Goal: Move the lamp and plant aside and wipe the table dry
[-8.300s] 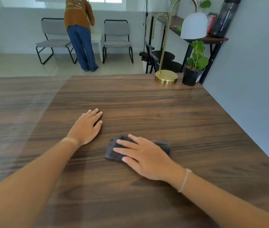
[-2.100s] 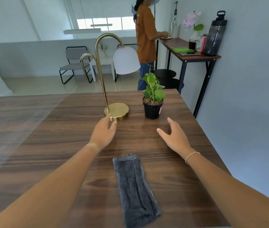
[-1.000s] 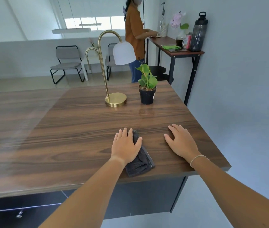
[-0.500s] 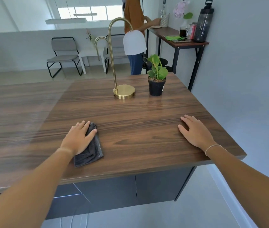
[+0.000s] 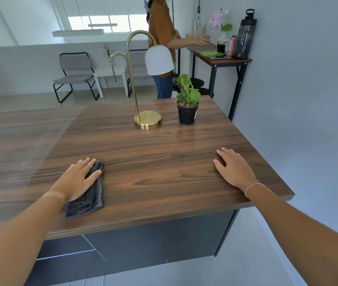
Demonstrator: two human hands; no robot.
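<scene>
A dark grey cloth (image 5: 93,195) lies folded on the wooden table (image 5: 164,162) near its front edge. My left hand (image 5: 77,180) presses flat on the cloth, fingers spread. My right hand (image 5: 233,168) rests flat on the bare wood near the right edge, holding nothing. At the far side stand a brass lamp (image 5: 148,119) with a white shade and, just right of it, a small green plant in a black pot (image 5: 187,112). A faint wet sheen shows on the wood in front of the pot.
A grey wall runs along the table's right edge. Behind the table a person (image 5: 162,38) stands at a narrow side table (image 5: 219,58) holding a dark bottle, cans and a green cloth. Chairs (image 5: 75,75) stand further back on the floor.
My left hand slid the cloth leftward along the front of the table over the last second and has now nearly stopped. My right hand stays flat near the right edge.
</scene>
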